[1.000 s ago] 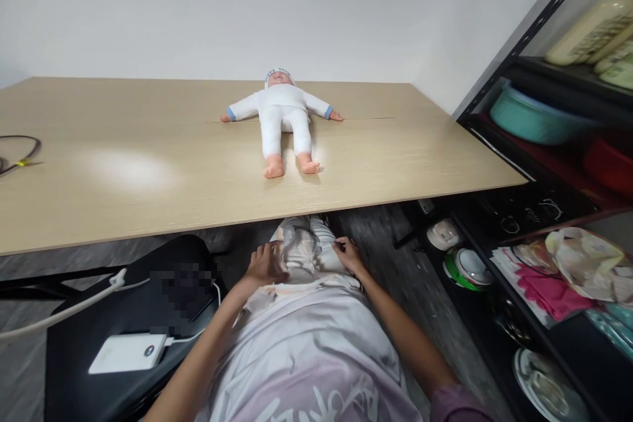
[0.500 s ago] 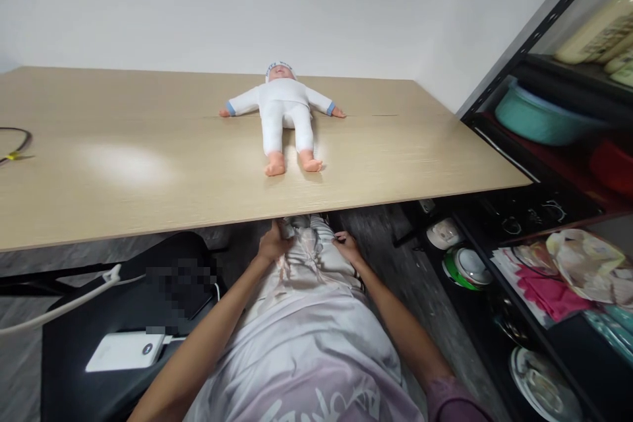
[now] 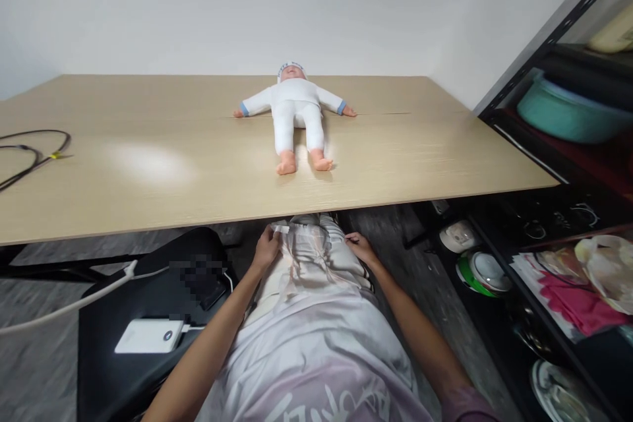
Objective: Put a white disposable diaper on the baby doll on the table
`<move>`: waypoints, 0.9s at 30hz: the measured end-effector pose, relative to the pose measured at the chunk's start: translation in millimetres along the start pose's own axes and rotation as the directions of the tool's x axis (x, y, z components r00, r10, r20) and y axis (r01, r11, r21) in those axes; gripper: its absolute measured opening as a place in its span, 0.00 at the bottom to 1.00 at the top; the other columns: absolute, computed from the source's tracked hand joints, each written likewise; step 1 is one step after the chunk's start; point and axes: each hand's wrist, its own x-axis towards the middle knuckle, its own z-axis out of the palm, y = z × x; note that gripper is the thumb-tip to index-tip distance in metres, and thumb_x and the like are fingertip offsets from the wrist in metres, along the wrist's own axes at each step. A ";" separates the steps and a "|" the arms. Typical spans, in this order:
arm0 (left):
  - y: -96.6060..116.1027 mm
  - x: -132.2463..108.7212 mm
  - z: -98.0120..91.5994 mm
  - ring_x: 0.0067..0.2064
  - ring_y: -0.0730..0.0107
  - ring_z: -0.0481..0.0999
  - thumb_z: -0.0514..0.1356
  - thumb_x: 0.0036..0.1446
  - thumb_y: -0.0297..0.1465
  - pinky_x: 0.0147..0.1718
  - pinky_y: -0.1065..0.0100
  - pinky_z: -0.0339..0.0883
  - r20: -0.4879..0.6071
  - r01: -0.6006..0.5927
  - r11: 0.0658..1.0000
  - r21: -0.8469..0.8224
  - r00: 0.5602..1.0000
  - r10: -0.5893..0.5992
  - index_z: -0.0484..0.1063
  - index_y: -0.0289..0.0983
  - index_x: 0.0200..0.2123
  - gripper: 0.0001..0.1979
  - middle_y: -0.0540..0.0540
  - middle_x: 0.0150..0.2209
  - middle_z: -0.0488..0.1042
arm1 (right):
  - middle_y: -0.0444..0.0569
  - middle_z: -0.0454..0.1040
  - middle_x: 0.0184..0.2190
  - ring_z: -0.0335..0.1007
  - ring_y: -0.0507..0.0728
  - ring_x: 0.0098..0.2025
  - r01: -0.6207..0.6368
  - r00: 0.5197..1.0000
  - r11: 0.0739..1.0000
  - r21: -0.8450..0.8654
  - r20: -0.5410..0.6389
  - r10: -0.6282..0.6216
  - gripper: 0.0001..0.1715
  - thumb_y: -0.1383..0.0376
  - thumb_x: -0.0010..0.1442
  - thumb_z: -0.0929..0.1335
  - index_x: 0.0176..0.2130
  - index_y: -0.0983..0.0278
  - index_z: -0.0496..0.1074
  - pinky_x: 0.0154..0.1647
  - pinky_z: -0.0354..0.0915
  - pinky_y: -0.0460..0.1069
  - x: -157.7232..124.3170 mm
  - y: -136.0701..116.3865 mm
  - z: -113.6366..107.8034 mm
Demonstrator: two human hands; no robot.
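In my lap lies a thin, whitish, see-through item (image 3: 307, 245) with pale pinkish edges, spread over my light trousers; its exact kind I cannot make out. My left hand (image 3: 268, 247) is closed at its left side, where a small white tab (image 3: 281, 229) sticks out beside the fingers. By the right edge of my lap, my right hand (image 3: 361, 248) has its fingers pinched together; what they hold is too small to tell. Beyond the table's near edge, a baby doll (image 3: 297, 112) in white clothes with blue cuffs lies on its back, arms spread, feet towards me.
The wooden table (image 3: 198, 191) runs across in front of me. A dark cable (image 3: 37, 151) lies on its left. On a black chair (image 3: 119, 382) at my left is a white power bank (image 3: 148, 335). Shelves at the right hold a teal basin (image 3: 568, 109) and pink cloth (image 3: 576, 300).
My view has turned slightly left, so the doll and table appear further right. The white tab by my left hand now shows, and the see-through item looks more spread out.
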 end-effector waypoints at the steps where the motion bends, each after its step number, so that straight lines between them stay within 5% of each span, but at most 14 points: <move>1: -2.5 0.6 -0.7 0.49 0.56 0.83 0.60 0.66 0.43 0.50 0.63 0.73 -0.015 0.021 0.999 -0.047 1.000 -0.022 0.76 0.37 0.46 0.15 0.40 0.46 0.84 | 0.49 0.78 0.41 0.78 0.57 0.44 -0.007 1.000 1.000 -0.015 0.012 0.008 0.17 0.54 0.74 0.74 0.44 0.67 0.77 0.52 0.77 0.56 0.9 -1.7 0.7; 10: -14.2 -12.1 -20.8 0.34 0.63 0.80 0.67 0.61 0.52 0.37 0.63 0.76 -0.018 0.247 0.919 -0.308 0.964 -0.266 0.81 0.35 0.46 0.26 0.42 0.36 0.82 | 0.51 0.80 0.46 0.78 0.59 0.49 0.069 0.996 0.991 -0.115 0.058 -0.062 0.17 0.54 0.74 0.73 0.45 0.67 0.77 0.59 0.74 0.60 -3.4 -32.0 10.2; 16: -15.0 -25.6 -26.2 0.32 0.68 0.79 0.74 0.54 0.47 0.38 0.65 0.75 0.046 0.311 0.856 -0.413 0.946 -0.321 0.82 0.34 0.47 0.26 0.43 0.40 0.83 | 0.57 0.79 0.60 0.71 0.68 0.66 0.185 0.962 0.972 -0.147 0.229 -0.148 0.24 0.55 0.62 0.79 0.54 0.61 0.80 0.74 0.61 0.64 6.9 -64.7 23.2; 22: -8.2 -29.4 -22.5 0.29 0.71 0.76 0.81 0.42 0.42 0.35 0.67 0.73 0.000 0.305 0.838 -0.453 0.940 -0.342 0.79 0.33 0.48 0.32 0.49 0.31 0.79 | 0.53 0.82 0.48 0.80 0.61 0.51 0.214 0.881 0.968 -0.135 0.455 -0.131 0.23 0.55 0.61 0.81 0.49 0.66 0.80 0.59 0.74 0.59 26.8 -93.8 41.9; 27: 1.3 -39.6 -39.2 0.32 0.69 0.76 0.82 0.37 0.42 0.37 0.66 0.73 -0.024 0.271 0.860 -0.433 0.950 -0.312 0.78 0.35 0.43 0.32 0.49 0.32 0.79 | 0.47 0.78 0.32 0.75 0.57 0.36 0.235 0.875 0.963 -0.130 0.459 -0.152 0.22 0.50 0.63 0.77 0.33 0.65 0.75 0.43 0.72 0.51 16.2 -117.9 30.4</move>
